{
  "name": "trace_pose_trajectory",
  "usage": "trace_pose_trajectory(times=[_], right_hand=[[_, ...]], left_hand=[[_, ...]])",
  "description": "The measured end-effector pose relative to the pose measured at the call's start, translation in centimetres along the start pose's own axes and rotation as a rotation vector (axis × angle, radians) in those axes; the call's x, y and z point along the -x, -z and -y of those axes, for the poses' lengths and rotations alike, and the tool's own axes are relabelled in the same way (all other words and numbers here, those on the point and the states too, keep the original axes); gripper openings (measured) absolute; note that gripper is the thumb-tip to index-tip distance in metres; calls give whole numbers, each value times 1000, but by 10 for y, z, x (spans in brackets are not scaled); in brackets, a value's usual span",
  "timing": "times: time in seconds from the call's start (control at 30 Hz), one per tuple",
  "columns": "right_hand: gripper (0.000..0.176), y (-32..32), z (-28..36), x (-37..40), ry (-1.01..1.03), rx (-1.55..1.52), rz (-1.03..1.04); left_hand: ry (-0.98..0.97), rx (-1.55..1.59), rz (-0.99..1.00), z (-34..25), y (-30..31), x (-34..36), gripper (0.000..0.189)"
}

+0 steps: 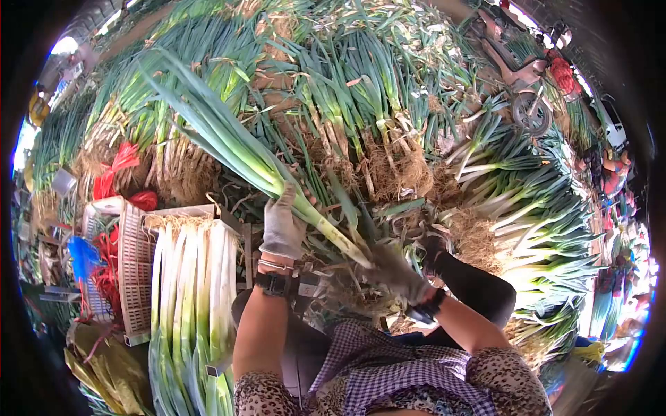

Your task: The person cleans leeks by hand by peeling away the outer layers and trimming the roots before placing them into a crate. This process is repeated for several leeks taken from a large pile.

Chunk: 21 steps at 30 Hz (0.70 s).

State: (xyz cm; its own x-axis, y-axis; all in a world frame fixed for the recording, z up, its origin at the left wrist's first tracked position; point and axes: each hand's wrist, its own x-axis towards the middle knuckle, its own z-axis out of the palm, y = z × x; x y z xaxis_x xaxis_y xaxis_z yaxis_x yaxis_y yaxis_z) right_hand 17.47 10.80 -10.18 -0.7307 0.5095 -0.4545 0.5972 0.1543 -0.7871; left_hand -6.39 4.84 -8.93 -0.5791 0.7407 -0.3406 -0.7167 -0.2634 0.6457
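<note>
My left hand [283, 229], in a pale work glove, is closed around the middle of a large green onion [322, 225]. Its long green leaves point up and to the left, and its pale root end slants down to the right. At that root end is my right hand [399, 272], gloved and smeared by motion, so its fingers cannot be made out. A loose leaf [343, 201] hangs close above the stalk. Left of my arms lies a neat row of trimmed green onions [187, 277] with white stems and roots at the top.
A plastic basket [135, 263] with red ties [107, 256] stands at the left. Untrimmed onions with roots [399, 166] are heaped ahead. A long pile of cleaned onions [534, 236] lies at the right. Farther back at the right is a scooter [520, 76].
</note>
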Motion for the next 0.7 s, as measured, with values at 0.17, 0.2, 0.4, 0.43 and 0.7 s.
trace_pose_trajectory(times=[0.17,0.2,0.4,0.43,0.7], right_hand=[[37,-24,68,-70,430,-133,-233],[28,-28,71,-71,341,-296,-147],[28,-39,-113,-76,108,-385,-67],[33,-36,-105,-77,242,-242,-97],[62,-35,100,-105,506,-411,-210]], left_hand=[[-229,45,23,-21,15,-8,26],[-244,-11,8,-34,20,-5,28],[-354,-78,-37,-68,41,6,29],[-326,-87,-58,-66,40,9,29],[-357,-64,97,-34,2,20,36]])
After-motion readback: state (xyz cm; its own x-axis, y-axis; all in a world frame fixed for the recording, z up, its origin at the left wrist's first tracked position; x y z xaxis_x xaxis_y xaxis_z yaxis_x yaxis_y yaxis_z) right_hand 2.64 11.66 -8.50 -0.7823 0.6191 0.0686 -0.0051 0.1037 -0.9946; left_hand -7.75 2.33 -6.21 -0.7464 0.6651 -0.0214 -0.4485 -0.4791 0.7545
